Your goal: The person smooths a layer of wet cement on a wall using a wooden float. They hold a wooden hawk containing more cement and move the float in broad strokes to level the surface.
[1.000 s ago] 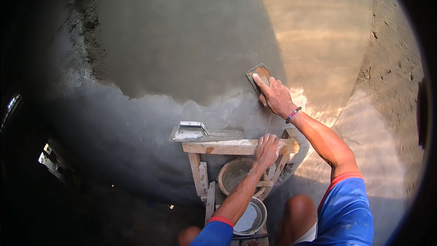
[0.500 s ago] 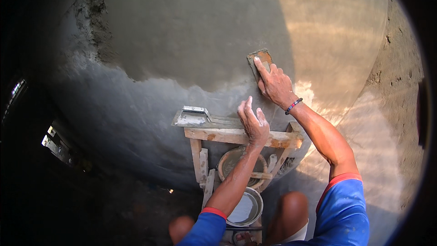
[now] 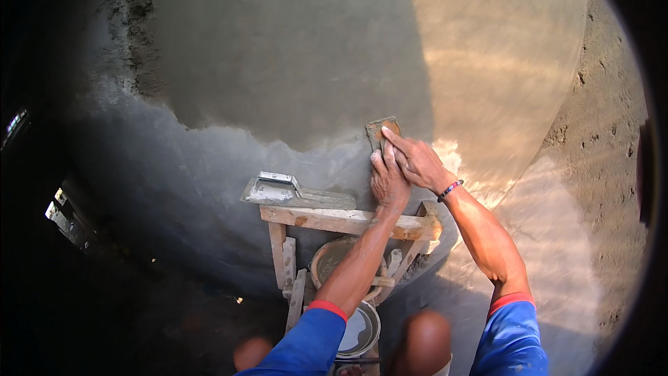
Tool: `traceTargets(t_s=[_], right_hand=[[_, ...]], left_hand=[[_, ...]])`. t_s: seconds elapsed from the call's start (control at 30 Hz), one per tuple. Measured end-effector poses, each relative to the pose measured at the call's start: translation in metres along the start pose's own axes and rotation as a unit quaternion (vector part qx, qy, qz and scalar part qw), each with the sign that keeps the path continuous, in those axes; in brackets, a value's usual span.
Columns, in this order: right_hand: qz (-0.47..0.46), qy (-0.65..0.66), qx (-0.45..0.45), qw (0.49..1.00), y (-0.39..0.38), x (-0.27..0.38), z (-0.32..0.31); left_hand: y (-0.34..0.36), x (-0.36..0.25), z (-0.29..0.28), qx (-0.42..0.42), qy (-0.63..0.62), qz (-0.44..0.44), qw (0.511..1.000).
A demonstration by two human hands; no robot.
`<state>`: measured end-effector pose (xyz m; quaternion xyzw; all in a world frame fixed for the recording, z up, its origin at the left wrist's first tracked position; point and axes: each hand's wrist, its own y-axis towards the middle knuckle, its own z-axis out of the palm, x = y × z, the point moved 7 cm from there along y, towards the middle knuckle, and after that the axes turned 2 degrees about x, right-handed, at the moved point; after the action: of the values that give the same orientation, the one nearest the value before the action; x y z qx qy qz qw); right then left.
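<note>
Pressed to the wall is a small rectangular trowel [image 3: 378,127], its face brownish-orange and its edges caked with grey mortar. My right hand [image 3: 417,165] grips it from the right, index finger stretched along the plate. At its lower end my left hand [image 3: 390,184] has closed in, fingertips up against the trowel and the right hand. The handle is hidden under both hands. Wet grey plaster [image 3: 299,49] covers the wall above, ending in a ragged edge over a paler, smoother surface [image 3: 209,167]. Left of my hands, a longer steel trowel [image 3: 299,193] lies on a wooden trestle [image 3: 334,219].
Beneath the trestle's top beam are a round tub [image 3: 325,257] of mortar and, nearer me, a bucket [image 3: 374,324] with pale contents. My knees flank the bucket. Rough unplastered wall [image 3: 598,111] runs down the right side; the left is dark.
My right hand has brought the small trowel down and slightly left. My left hand, apart and raised before, has come up to the trowel. The view has shifted a little.
</note>
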<state>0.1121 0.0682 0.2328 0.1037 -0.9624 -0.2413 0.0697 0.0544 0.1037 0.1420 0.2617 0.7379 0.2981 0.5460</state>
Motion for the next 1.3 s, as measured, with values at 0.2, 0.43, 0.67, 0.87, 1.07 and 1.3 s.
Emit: traceTargets(t_s=[0.2, 0.43, 0.67, 0.87, 1.07, 1.3], right_hand=[[0.137, 0.049, -0.079, 0.986, -0.104, -0.017, 0.032], [0.129, -0.037, -0.124, 0.983, -0.155, -0.027, 0.107], [0.141, -0.101, -0.218, 0.961, -0.161, -0.034, 0.111], [0.117, -0.101, -0.228, 0.961, -0.162, -0.035, 0.113], [0.127, -0.096, -0.237, 0.958, -0.16, -0.034, 0.115], [0.096, -0.103, -0.242, 0.96, -0.162, -0.034, 0.113]], left_hand=[[0.026, 0.055, -0.048, -0.038, 0.105, -0.069, 0.991], [0.115, 0.017, -0.117, -0.041, 0.089, -0.026, 0.995], [0.028, 0.072, -0.067, 0.047, 0.149, 0.037, 0.987], [0.089, 0.041, -0.111, -0.021, 0.094, -0.027, 0.995], [0.008, 0.059, -0.034, 0.071, 0.112, 0.006, 0.991], [0.097, 0.018, -0.095, -0.063, 0.087, 0.052, 0.993]])
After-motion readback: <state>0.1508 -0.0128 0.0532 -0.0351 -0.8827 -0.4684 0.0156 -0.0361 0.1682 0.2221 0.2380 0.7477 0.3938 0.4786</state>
